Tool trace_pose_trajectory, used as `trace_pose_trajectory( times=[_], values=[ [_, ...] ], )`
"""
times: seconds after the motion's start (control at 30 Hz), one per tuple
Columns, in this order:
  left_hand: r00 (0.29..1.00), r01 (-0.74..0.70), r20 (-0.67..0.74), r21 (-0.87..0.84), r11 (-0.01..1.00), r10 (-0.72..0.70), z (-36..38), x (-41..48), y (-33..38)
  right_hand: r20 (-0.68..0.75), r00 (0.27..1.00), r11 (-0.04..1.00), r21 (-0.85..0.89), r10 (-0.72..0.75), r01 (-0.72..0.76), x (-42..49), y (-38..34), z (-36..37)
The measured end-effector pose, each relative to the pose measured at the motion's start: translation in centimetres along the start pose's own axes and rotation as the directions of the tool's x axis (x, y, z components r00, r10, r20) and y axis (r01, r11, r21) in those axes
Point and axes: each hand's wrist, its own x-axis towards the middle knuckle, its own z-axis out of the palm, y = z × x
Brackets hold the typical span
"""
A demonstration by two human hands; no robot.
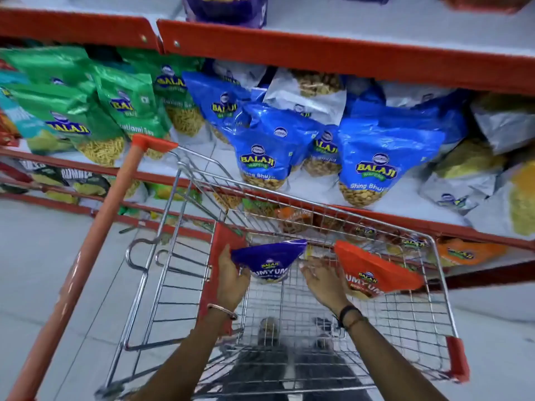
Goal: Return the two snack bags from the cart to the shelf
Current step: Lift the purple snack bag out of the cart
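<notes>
A purple snack bag is held over the wire cart, with my left hand gripping its left edge. An orange-red snack bag tilts beside it on the right. My right hand is on that bag's lower left side, fingers spread against it; whether it truly grips the bag is unclear. Both hands are inside the cart basket. The red-edged shelf stands just beyond the cart's far rim.
Blue snack bags and green snack bags crowd the shelf at cart height, silver ones to the right. A higher shelf carries a purple bag. The cart's orange handle runs down the left. Grey floor lies left.
</notes>
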Motion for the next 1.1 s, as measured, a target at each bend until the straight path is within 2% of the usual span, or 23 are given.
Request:
trace_pose_trajectory(
  times=[0.07, 0.17, 0.23, 0.33, 0.4, 0.43, 0.53, 0.57, 0.63, 0.77, 0.87, 0.93, 1.0, 1.1],
  values=[
    [0.993, 0.106, -0.039, -0.107, 0.989, -0.111, 0.7, 1.5, -2.2, 0.022, 0.994, 0.986, 0.126, 0.11, -0.112, 1.9, 0.8, 1.1],
    [0.974, 0.219, -0.02, -0.186, 0.958, -0.227, 1.8, 3.3, -7.1, 0.078, 0.981, 0.966, 0.176, 0.177, -0.189, 5.3, 3.2, 2.7],
    [0.96, 0.272, 0.005, -0.245, 0.931, -0.279, 2.5, 4.3, -8.8, 0.073, 0.981, 0.948, 0.256, 0.178, -0.191, 7.3, 4.2, 3.7],
    [0.924, 0.372, -0.004, -0.216, 0.903, -0.382, 3.2, 6.0, -10.3, 0.017, 0.986, 0.919, 0.361, 0.164, -0.159, 9.5, 4.5, 4.2],
    [0.907, 0.381, -0.052, -0.317, 0.868, -0.417, 3.7, 7.0, -11.1, -0.019, 0.99, 0.924, 0.361, 0.139, -0.123, 10.9, 5.4, 5.2],
    [0.883, 0.381, -0.084, -0.447, 0.809, -0.462, 4.0, 7.5, -11.3, -0.04, 0.99, 0.923, 0.368, 0.134, -0.11, 11.5, 5.9, 5.7],
    [0.821, 0.358, -0.031, -0.75, 0.557, -0.57, 4.8, 8.6, -11.7, -0.122, 0.981, 0.897, 0.433, 0.153, -0.086, 12.5, 6.9, 6.9],
    [0.819, 0.328, -0.021, -0.803, 0.498, -0.573, 5.0, 8.9, -11.9, -0.146, 0.976, 0.889, 0.45, 0.159, -0.078, 12.4, 6.6, 7.0],
    [0.814, 0.278, -0.039, -0.849, 0.449, -0.579, 5.2, 9.0, -11.9, -0.19, 0.971, 0.875, 0.482, 0.145, -0.036, 12.0, 6.1, 6.8],
    [0.842, 0.27, -0.026, -0.845, 0.462, -0.539, 4.8, 8.7, -10.0, -0.27, 0.954, 0.844, 0.535, 0.129, 0.037, 10.8, 5.2, 5.8],
    [0.873, 0.292, -0.027, -0.772, 0.565, -0.488, 4.1, 8.1, -7.6, -0.327, 0.941, 0.852, 0.513, 0.085, 0.102, 8.8, 3.7, 4.3],
    [0.91, 0.269, -0.056, -0.677, 0.685, -0.412, 3.4, 7.1, -5.0, -0.368, 0.929, 0.827, 0.534, 0.041, 0.175, 6.7, 2.0, 2.9],
    [0.948, 0.167, -0.126, -0.589, 0.791, -0.294, 2.6, 5.8, -1.7, -0.403, 0.915, 0.794, 0.557, 0.001, 0.244, 4.4, 0.2, 1.2],
    [0.976, 0.062, -0.135, -0.576, 0.815, -0.17, 1.2, 3.9, 4.0, -0.44, 0.897, 0.725, 0.605, -0.039, 0.329, 0.8, -3.2, -1.9]
  ],
)
